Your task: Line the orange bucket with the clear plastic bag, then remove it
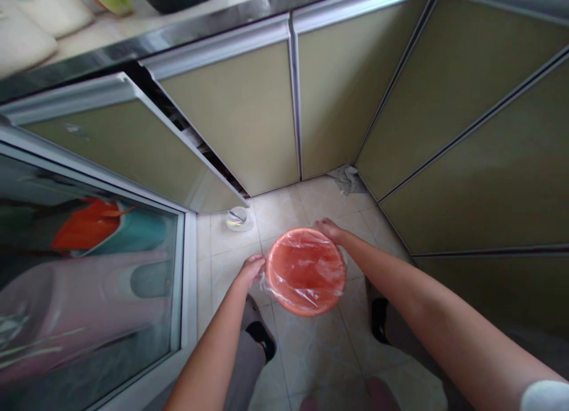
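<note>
A round orange plastic bin (306, 275) stands between my feet on the tiled floor, seen from above. A clear plastic bag (311, 295) lines it and is folded over its rim, loose and wrinkled. My left hand (253, 267) is closed at the left side of the rim, pinching the bag's edge there. At the far right of the rim, my right hand (329, 228) has its fingers curled against the edge of the bag; the fingertips are partly hidden.
A clear round container (239, 219) sits on the floor by a slightly open cabinet door (133, 144). A grey rag (349, 179) lies in the cabinet corner. On the left is a glass-paned door (182, 281); above runs a countertop edge (178, 35). My shoes (260, 328) flank the bin.
</note>
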Demonstrator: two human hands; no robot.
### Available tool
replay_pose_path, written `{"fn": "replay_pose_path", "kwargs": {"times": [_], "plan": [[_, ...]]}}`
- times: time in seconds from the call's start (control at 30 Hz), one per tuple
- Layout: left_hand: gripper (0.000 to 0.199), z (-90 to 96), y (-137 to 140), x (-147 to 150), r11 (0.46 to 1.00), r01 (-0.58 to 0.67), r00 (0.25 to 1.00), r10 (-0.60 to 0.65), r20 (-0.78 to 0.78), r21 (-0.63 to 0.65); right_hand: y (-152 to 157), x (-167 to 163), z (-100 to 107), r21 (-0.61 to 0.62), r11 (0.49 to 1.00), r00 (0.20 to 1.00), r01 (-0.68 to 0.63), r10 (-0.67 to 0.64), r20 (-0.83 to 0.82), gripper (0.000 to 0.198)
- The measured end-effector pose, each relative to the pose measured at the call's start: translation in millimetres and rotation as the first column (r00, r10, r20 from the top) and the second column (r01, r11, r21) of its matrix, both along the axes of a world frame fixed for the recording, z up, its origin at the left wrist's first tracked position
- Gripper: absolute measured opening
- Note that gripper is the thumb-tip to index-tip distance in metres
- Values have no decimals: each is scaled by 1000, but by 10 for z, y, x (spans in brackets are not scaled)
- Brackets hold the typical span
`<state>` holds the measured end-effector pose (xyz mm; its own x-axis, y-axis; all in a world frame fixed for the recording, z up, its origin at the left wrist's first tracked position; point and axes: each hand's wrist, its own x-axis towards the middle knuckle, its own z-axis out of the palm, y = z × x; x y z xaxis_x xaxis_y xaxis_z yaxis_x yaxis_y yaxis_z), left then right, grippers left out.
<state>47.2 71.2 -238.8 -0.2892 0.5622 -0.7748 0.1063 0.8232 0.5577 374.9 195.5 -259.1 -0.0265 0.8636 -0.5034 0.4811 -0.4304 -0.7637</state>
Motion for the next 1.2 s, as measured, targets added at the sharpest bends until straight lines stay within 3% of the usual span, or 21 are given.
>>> {"fn": "replay_pose_path", "kwargs": {"times": [0.1,0.2,0.27,0.33,0.4,0.5,0.63,0.9,1.2], "plan": [[44,136,-155,-68,998,20,999,-21,-25,-53,-240,36,319,240,970,970,35,-91,225,21],[44,200,-344,-71,994,46,998,-49,-26,-100,-721,3,691,433,871,933,-233,74,353,21],[41,205,-491,-39,990,71,997,-74,-15,-119,-1112,-64,888,392,796,872,-462,325,367,20],[38,185,-643,8,987,101,995,-103,-6,-123,-1487,-135,1003,287,698,747,-656,545,381,23],[35,143,-788,59,986,129,991,-131,-7,-110,-1802,-184,1038,172,605,614,-777,669,419,30],[35,55,-960,119,985,162,986,-164,-39,-58,-2131,-203,1000,79,504,468,-860,720,512,38],[35,-55,-1073,147,980,201,974,-200,-110,0,-2337,-208,918,74,400,353,-913,688,634,24],[28,-182,-1079,117,965,259,942,-242,-232,44,-2433,-282,816,74,315,273,-946,657,702,22],[25,-341,-1093,199,957,283,915,-248,-317,70,-2587,-269,696,85,346,301,-934,640,707,31]]}}
